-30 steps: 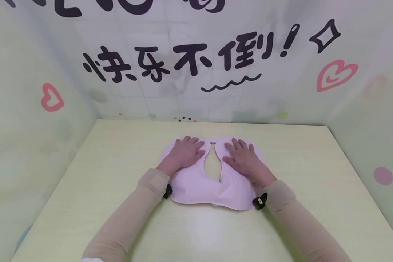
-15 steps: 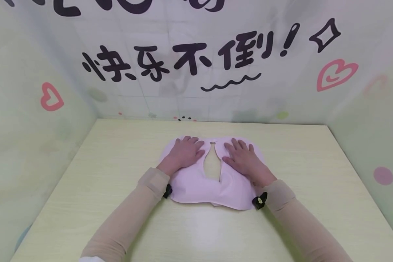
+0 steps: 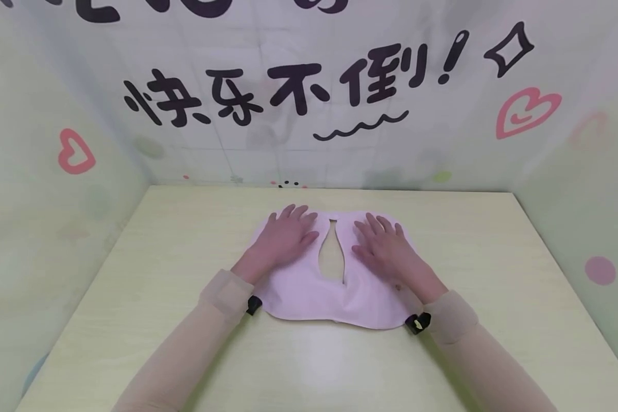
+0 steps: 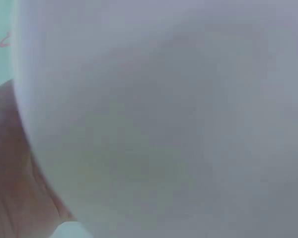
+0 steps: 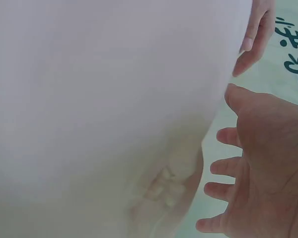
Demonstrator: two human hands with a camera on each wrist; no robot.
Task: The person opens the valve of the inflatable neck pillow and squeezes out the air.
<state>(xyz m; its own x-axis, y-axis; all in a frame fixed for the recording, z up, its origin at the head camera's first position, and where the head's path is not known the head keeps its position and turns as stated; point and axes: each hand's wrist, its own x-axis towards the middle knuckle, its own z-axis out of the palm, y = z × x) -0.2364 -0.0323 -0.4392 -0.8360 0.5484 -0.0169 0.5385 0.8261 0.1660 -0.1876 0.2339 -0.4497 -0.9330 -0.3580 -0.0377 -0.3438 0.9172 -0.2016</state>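
Smooth, matt, cloth-like pink piece [image 3: 309, 297] and faintly glossy, wood-look tabletop [image 3: 324, 372]

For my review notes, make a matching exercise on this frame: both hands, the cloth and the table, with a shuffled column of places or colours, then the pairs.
1. Left hand
2. Right hand
3. Bib-shaped cloth
4. Table

A. Pale yellowish
B. Over the cloth, right of its opening
C. Pale pink
D. Over the cloth, left of its opening

Pairs: 1-D, 2-B, 3-C, 4-A
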